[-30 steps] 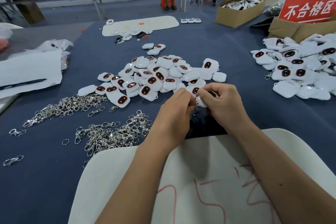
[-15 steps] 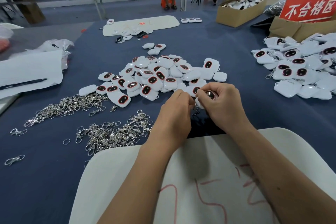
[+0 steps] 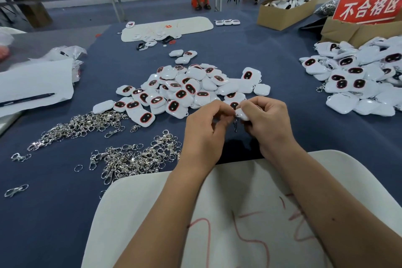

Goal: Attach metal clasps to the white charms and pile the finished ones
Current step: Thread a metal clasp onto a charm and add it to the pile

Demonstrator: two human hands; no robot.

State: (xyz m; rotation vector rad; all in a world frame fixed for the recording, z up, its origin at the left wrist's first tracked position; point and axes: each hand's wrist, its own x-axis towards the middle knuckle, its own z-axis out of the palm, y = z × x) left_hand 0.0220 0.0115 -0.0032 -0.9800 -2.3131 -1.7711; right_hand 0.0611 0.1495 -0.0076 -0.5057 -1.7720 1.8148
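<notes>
Two hands meet at the middle of the view, above the blue counter [image 3: 239, 50]. The right hand [image 3: 268, 124] curls its fingers round a white charm [image 3: 242, 114], of which only a pale corner shows past the knuckles. The left hand [image 3: 204, 135] pinches at the edge of that charm with thumb and forefinger, where a metal clasp [image 3: 235, 125] hangs down in the gap between the two hands. Whether the clasp's ring is already through the charm cannot be told; the fingers hide the joint.

At 12 o'clock from the hands, just beyond them, lies the heap of loose charms [image 3: 187, 89], white shells with dark ovals rimmed in red, some face up and some face down. At 3 o'clock, well apart near the right edge, a second pile of charms [image 3: 356, 80] spreads out, with small clasps visible at its near edge. At 9 o'clock, two scatters of silver clasps lie on the cloth: a dense one just beside the left wrist [image 3: 134, 156] and a longer streak farther out [image 3: 76, 126], with a few single clasps strewn toward 8 o'clock.

Both forearms rest over a white pad [image 3: 250, 202] marked with red scrawl at 6 o'clock. A white sheet with a black pen [image 3: 27, 99] sits at 10 o'clock. At 1 o'clock stand a cardboard box [image 3: 285, 12] and a red sign [image 3: 369, 6] with white characters.
</notes>
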